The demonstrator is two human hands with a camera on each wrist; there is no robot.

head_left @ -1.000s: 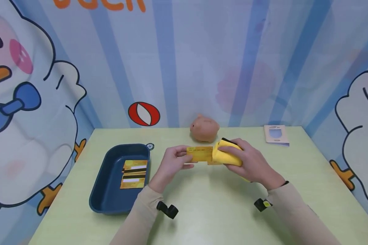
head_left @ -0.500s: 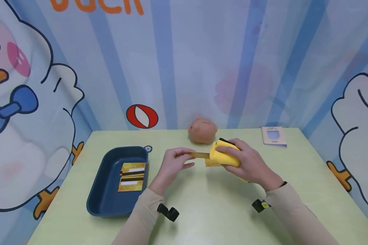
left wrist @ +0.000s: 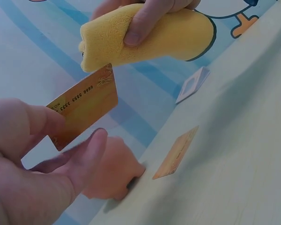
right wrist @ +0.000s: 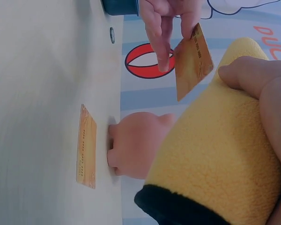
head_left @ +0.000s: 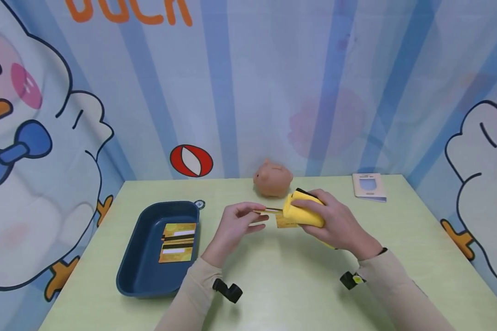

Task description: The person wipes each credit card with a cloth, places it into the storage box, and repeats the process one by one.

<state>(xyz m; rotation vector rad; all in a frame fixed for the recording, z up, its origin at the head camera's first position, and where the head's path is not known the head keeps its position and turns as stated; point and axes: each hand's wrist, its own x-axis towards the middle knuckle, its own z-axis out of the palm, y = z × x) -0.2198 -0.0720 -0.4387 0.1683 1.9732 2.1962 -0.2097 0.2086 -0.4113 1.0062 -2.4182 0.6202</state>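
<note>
My left hand (head_left: 234, 227) pinches a gold bank card (left wrist: 86, 108) by one end between thumb and fingers. In the head view this card is seen nearly edge-on, held up off the table. My right hand (head_left: 337, 220) grips a folded yellow cloth (head_left: 302, 210) with a black edge, fingers wrapped over it. The cloth's end is right by the card's free end. Below them, a second gold card (right wrist: 87, 147) lies flat on the table, partly covered by the cloth in the head view.
At the left stands a dark blue tray (head_left: 134, 271) with two gold cards (head_left: 177, 242) inside. A small round disc (head_left: 199, 204) lies beside its far corner. A pink piggy bank (head_left: 273, 179) sits at the back, and a pale pink booklet (head_left: 368, 186) at the back right.
The card in my left hand has turned from face-on to nearly edge-on. The right hand keeps its grip on the cloth. The head view has shifted slightly.
</note>
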